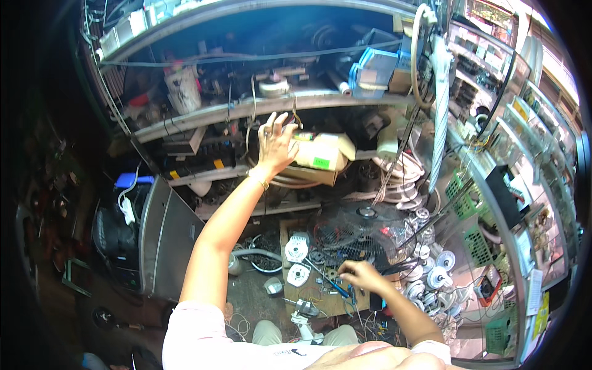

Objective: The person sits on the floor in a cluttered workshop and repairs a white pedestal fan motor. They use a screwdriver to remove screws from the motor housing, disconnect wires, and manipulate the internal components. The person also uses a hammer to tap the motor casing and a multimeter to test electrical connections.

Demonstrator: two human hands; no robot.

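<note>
My left hand (277,147) is raised to the shelves, its fingers apart beside an opened cardboard box (320,157) with a green label. A small green and yellow item (303,136) lies at the box's rim, next to the fingers. My right hand (362,275) hovers low over a wooden board (330,306), fingers loosely bent and nothing visible in them. Below it on the board are blue-handled pliers (339,288) and small parts. Left of these sit two white motor housings (296,248). A white fan neck with its motor (303,311) stands between my knees.
A black fan grille (357,231) lies beyond the board. White plastic fan parts (439,277) are heaped at right, near green baskets (478,246) and glass cases. A folded umbrella (439,111) hangs at the upper right. A grey cabinet (169,240) stands at left.
</note>
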